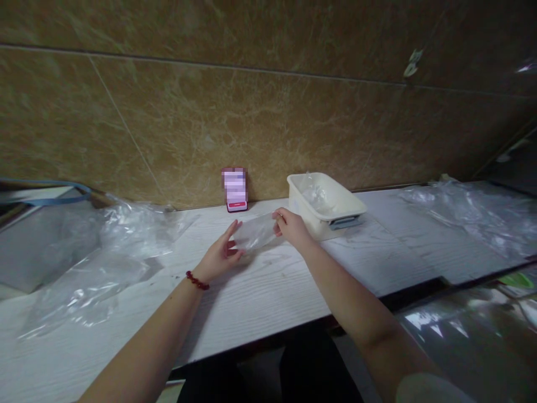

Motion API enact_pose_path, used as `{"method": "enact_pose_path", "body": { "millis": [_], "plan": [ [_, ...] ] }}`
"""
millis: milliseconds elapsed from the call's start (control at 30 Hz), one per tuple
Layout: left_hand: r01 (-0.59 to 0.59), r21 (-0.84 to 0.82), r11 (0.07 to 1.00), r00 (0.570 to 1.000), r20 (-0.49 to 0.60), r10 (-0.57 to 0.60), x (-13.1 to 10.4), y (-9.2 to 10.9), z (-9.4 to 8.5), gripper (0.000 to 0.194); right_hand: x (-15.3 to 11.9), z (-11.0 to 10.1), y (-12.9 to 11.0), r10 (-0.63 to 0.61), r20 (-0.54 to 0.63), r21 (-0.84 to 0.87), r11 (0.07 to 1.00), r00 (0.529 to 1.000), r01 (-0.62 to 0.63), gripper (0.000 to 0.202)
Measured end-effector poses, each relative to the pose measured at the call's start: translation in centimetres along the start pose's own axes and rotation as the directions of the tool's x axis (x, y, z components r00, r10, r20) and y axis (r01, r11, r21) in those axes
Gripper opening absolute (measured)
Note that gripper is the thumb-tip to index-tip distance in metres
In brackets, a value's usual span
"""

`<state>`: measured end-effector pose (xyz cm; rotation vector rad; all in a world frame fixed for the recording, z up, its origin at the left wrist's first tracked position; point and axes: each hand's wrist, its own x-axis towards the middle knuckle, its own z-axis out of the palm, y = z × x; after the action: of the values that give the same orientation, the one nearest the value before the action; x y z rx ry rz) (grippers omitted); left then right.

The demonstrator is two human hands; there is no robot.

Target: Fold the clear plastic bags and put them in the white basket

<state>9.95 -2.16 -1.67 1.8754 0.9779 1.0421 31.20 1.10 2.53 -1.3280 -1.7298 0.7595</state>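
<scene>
Between my two hands, a clear plastic bag (257, 230) is held a little above the white table. My left hand (222, 251), with a dark red bracelet at the wrist, grips the bag's left end between thumb and fingers. At the right end my right hand (290, 226) pinches the bag's edge. Just beyond my right hand stands a cream plastic basin (300, 204) with crumpled clear plastic (318, 193) in it. A phone (236, 190) with a lit screen leans upright against the wall behind the bag.
Crumpled clear plastic bags (134, 229) lie on the left of the table (268, 302), beside a greyish box (42, 240) with a blue strap. More clear plastic (474, 212) spreads at the right. A tiled brown wall (268, 123) bounds the back. Below the right edge sits shiny plastic (465, 336).
</scene>
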Motion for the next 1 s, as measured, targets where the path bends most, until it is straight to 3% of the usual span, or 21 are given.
{"method": "enact_pose_path", "body": {
  "millis": [100,267,367,433,633,800,1000],
  "plan": [
    [0.012,-0.096,0.995,0.999,0.048,-0.007,0.1,-0.6,-0.1,0.079,0.4,-3.4,-1.8,-0.031,-0.034,-0.098,0.995,0.999,0.028,0.019],
    [0.053,-0.072,0.996,0.998,0.034,-0.051,0.3,-1.2,-0.4,0.077,2.9,-11.8,-4.6,-0.001,-0.205,-0.279,0.959,0.979,-0.057,0.02],
    [0.071,-0.07,0.995,0.997,0.031,-0.069,0.4,-1.4,-0.4,0.077,5.1,-15.6,-5.0,-0.02,-0.241,-0.408,0.909,0.97,-0.083,0.023],
    [0.075,-0.071,0.995,0.997,0.03,-0.073,0.4,-1.5,-0.4,0.077,6.6,-17.0,-4.5,-0.024,-0.239,-0.476,0.874,0.971,-0.095,0.024],
    [0.109,-0.083,0.991,0.994,0.029,-0.107,0.7,-1.6,-0.2,0.078,11.2,-17.2,-0.2,0.115,-0.223,-0.504,0.836,0.968,-0.215,0.025],
    [0.126,-0.072,0.989,0.991,0.059,-0.122,1.0,-1.8,-0.1,0.078,13.7,-16.2,3.2,0.275,-0.223,-0.574,0.738,0.935,-0.355,0.027],
    [0.154,-0.062,0.986,0.986,0.067,-0.15,1.1,-1.9,0.2,0.077,15.6,-15.1,5.2,0.257,-0.105,-0.833,0.505,0.961,-0.226,0.029]
  ]
}}
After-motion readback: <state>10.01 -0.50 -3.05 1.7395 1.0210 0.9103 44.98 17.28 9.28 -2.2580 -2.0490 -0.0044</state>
